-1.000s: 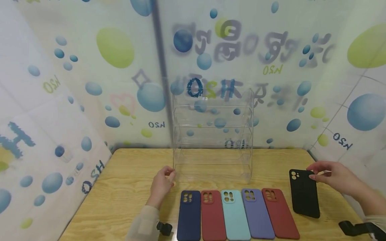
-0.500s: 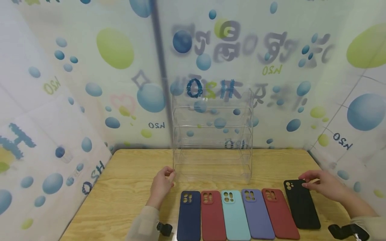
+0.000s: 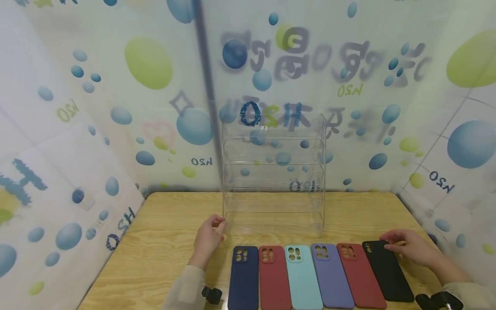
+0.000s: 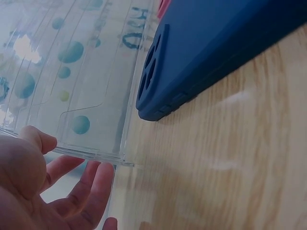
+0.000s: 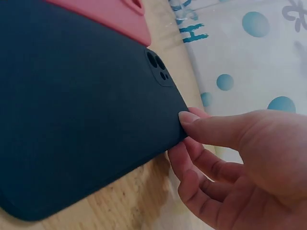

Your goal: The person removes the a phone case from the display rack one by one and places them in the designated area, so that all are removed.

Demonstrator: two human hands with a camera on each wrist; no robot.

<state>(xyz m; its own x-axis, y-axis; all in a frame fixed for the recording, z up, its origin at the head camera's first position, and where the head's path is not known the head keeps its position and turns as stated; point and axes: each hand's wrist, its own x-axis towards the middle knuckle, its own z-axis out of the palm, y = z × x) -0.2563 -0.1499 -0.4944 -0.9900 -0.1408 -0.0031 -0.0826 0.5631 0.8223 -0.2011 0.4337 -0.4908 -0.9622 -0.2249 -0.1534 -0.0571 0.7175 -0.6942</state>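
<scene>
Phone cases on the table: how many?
6, in one row before the clear rack: navy, red, teal, purple, dark red, black under the right hand. None visibly hidden.

The wooden surface (image 3: 162, 241) carries a clear acrylic rack (image 3: 273, 181); six phone cases (image 3: 302, 275) lie flat in front. The black case (image 3: 389, 273) lies rightmost.

We see bright, even, soft light with faint shadows — glare glints on the clear acrylic tiered rack (image 3: 273, 172), wall lettering blurs, and wrist close-ups go soft.
</scene>
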